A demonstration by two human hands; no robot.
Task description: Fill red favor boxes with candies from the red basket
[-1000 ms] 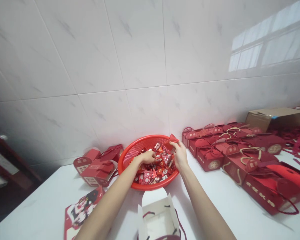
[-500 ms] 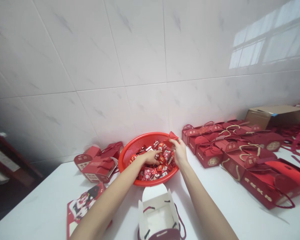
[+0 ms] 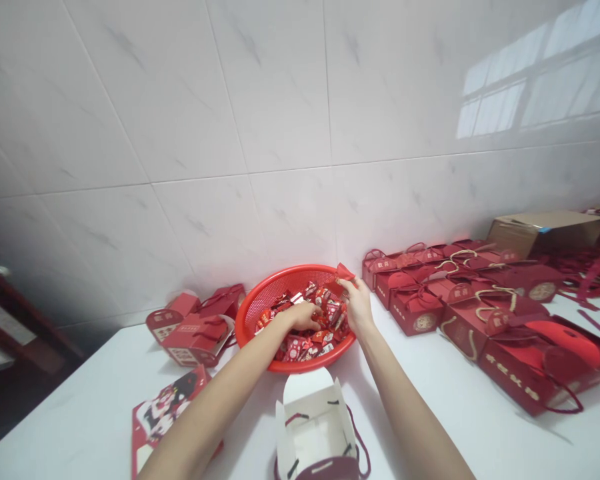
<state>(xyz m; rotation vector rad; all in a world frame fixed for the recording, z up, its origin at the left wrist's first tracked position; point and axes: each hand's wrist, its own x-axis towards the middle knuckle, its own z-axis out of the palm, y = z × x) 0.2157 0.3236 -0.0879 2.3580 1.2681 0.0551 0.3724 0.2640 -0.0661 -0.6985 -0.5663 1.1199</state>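
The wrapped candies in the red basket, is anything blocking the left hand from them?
Nothing visible is. The left hand reaches over the rim of the red basket, its fingers among the wrapped candies. The right hand is off to the side.

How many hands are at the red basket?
2: left hand among the wrapped sweets inside; right hand at the basket's right rim, pinching something red. No others show.

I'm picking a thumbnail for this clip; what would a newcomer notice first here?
Probably the bright red basket of wrapped sweets at the centre, with the left hand among them and the right hand holding a red packet by the right rim. Next, the open white-lined box just in front, and red boxes crowding the right.
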